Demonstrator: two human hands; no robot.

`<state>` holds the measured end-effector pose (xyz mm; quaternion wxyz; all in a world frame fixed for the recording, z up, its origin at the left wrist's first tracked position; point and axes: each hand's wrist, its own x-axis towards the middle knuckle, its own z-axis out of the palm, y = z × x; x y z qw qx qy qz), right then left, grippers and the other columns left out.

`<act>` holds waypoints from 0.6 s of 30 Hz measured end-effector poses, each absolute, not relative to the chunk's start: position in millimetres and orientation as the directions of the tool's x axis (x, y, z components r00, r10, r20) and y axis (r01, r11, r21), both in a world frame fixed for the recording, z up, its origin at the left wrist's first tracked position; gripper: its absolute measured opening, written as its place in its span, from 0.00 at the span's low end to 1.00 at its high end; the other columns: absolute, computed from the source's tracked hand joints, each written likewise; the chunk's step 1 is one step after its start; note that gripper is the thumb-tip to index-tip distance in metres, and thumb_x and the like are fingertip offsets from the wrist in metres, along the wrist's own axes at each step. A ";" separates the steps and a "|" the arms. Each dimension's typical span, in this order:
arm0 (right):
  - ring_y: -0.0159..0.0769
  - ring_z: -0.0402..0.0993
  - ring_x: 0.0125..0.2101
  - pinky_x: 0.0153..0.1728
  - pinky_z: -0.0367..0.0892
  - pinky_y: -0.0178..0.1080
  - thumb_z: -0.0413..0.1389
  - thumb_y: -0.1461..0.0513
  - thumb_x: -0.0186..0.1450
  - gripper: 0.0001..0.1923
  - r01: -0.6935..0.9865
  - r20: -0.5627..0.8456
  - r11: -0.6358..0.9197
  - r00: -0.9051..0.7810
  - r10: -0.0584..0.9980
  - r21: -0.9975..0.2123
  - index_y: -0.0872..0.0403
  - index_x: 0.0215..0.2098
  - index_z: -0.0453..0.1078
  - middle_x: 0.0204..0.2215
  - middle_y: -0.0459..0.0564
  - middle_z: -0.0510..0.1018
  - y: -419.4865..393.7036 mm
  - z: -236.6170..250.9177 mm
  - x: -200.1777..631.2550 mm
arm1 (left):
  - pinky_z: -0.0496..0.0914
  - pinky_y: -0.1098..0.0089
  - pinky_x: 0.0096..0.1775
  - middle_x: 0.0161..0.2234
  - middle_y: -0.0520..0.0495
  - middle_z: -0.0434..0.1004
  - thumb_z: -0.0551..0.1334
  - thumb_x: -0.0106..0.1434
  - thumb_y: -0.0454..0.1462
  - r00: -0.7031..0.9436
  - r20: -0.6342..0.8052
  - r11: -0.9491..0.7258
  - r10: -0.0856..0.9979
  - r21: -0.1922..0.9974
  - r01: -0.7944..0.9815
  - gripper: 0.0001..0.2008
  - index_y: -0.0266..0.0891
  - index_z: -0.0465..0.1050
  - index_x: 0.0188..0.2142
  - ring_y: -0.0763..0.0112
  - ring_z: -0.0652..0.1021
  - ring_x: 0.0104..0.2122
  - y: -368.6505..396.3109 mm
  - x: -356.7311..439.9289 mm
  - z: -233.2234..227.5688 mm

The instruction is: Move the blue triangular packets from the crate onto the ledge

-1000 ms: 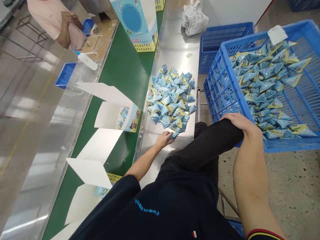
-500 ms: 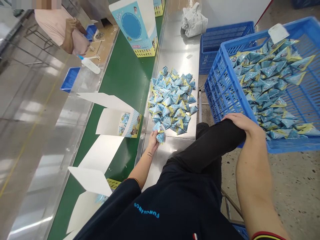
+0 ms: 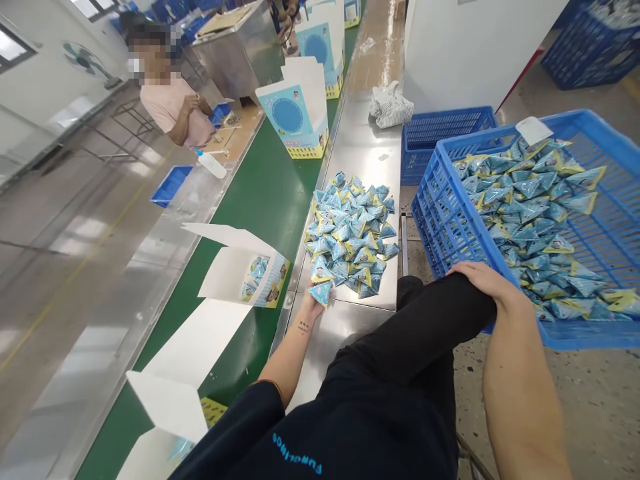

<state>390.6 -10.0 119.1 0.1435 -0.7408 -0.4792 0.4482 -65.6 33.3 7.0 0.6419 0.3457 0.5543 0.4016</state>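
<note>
The left hand [image 3: 311, 308] is closed around one blue triangular packet [image 3: 321, 292], pinching it at the near edge of the steel desk [image 3: 365, 150], just beside the near end of the pile of packets [image 3: 350, 230]. The right hand [image 3: 480, 277] lies flat and empty, fingers spread loosely, on the person's raised knee, touching the near left corner of the tilted blue crate [image 3: 440, 220]; it grips nothing.

The pile lies along the desk's left edge, next to the green conveyor belt [image 3: 260, 200]. On the belt, level with the left hand, an open carton [image 3: 245, 270] lies on its side with flaps spread; a few packets show inside it, though the view into it is too narrow to say how full it is. A second open carton [image 3: 165, 407] sits nearer the bottom edge, and packets seem to be in it too. Further up the belt stand upright printed boxes [image 3: 295, 113].

So the packing looks only partly done: some packets are boxed, one is in hand, and many are left on the desk, with many more in the crate. An emptier blue crate [image 3: 440, 130] sits beyond, a striped cloth [image 3: 390, 107] lies at the desk's far end, and another person [image 3: 175, 110] stands across the belt.
</note>
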 end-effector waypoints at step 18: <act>0.57 0.78 0.53 0.57 0.71 0.48 0.49 0.48 0.62 0.22 0.612 -0.558 -0.524 0.157 0.815 -0.593 0.48 0.30 0.82 0.47 0.53 0.85 -7.9 119.3 390.5 | 0.73 0.72 0.32 0.27 0.50 0.80 0.82 0.46 0.41 -0.012 -0.448 0.381 0.894 0.773 -0.507 0.21 0.38 0.76 0.33 0.69 0.79 0.28 46.7 -74.9 37.3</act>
